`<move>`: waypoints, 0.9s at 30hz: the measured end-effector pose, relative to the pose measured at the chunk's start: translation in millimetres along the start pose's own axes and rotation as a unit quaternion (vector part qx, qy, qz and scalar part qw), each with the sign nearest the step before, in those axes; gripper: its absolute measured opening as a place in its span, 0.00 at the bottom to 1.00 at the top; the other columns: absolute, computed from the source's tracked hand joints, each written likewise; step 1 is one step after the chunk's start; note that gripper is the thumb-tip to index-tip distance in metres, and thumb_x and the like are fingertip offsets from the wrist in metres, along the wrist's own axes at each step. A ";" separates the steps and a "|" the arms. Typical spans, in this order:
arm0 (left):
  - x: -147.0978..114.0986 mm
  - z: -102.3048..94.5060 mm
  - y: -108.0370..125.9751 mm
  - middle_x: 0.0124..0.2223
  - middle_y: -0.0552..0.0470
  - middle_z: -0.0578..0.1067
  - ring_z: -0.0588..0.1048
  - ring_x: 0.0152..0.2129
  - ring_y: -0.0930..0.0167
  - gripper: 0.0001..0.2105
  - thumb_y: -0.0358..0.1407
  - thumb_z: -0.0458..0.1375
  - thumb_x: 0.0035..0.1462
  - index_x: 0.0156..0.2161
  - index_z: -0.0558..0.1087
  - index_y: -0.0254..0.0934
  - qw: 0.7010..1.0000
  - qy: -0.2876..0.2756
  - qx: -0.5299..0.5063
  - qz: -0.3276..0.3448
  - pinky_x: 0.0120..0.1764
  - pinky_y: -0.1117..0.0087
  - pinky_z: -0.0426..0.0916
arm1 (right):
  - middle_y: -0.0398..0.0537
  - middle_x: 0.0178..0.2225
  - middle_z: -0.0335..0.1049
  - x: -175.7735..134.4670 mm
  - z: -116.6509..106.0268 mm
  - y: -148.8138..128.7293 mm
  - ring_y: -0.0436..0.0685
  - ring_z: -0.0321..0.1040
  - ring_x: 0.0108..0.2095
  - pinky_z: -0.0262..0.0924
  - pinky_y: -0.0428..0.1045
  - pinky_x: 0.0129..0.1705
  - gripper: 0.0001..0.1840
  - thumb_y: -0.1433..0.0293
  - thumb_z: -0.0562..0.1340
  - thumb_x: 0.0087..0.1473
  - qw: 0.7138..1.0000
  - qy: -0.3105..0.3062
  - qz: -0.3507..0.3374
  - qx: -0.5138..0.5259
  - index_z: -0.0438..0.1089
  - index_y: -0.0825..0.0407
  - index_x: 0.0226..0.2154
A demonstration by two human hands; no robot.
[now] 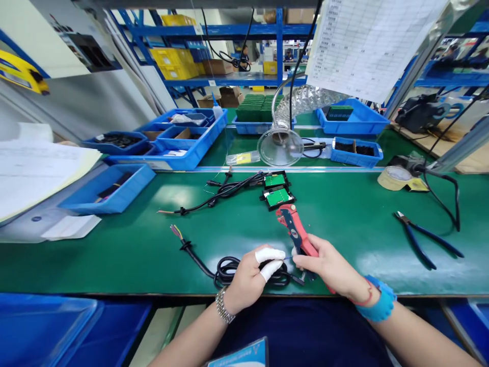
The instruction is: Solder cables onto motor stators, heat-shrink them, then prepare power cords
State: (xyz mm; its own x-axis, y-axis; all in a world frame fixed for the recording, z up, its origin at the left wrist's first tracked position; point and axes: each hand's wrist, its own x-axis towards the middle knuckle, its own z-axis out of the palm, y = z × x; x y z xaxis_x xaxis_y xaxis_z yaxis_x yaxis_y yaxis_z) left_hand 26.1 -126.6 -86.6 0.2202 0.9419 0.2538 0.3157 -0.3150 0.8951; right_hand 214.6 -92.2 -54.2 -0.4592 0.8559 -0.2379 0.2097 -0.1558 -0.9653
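Observation:
My left hand (250,278), with white finger cots on thumb and forefinger, pinches a thin blue wire (289,257) near the table's front edge. Closed around the red handles of a wire stripper (301,232) is my right hand (332,262). The stripper's jaws point up and away from me, above the green mat. Beneath my left hand lies a coiled black cable (225,270); its stripped end with coloured wires (176,232) points left. Just beyond the stripper sit two green circuit boards in black cases, a nearer board (277,197) and a farther board (275,180).
Black cables (229,191) run left from the cased boards. Diagonal cutters (414,237) lie at the right, below a tape roll (397,176). A funnel-shaped extraction hood (280,148) hangs behind the boards. Blue bins (114,196) stand at left and a small blue bin (357,159) at the back.

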 end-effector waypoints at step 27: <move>6.0 -6.6 2.5 0.35 0.53 0.71 0.68 0.31 0.74 0.03 0.31 0.52 0.56 0.36 0.68 0.37 0.996 -0.044 -0.032 -0.066 0.37 0.72 0.62 | 0.50 0.35 0.65 -64.8 -3.0 37.2 0.52 0.63 0.31 0.55 0.50 0.34 0.35 0.67 0.61 0.50 0.951 -0.159 0.056 0.259 0.48 0.52 0.58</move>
State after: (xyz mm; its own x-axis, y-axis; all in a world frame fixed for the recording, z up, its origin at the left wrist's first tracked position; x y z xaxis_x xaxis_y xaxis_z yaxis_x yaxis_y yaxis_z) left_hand 22.2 -121.0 -80.5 0.2609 0.9600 0.1021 0.2890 -0.1786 0.9405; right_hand 254.8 -152.0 -74.4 -0.7137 0.6404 -0.2837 -0.1433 -0.5299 -0.8358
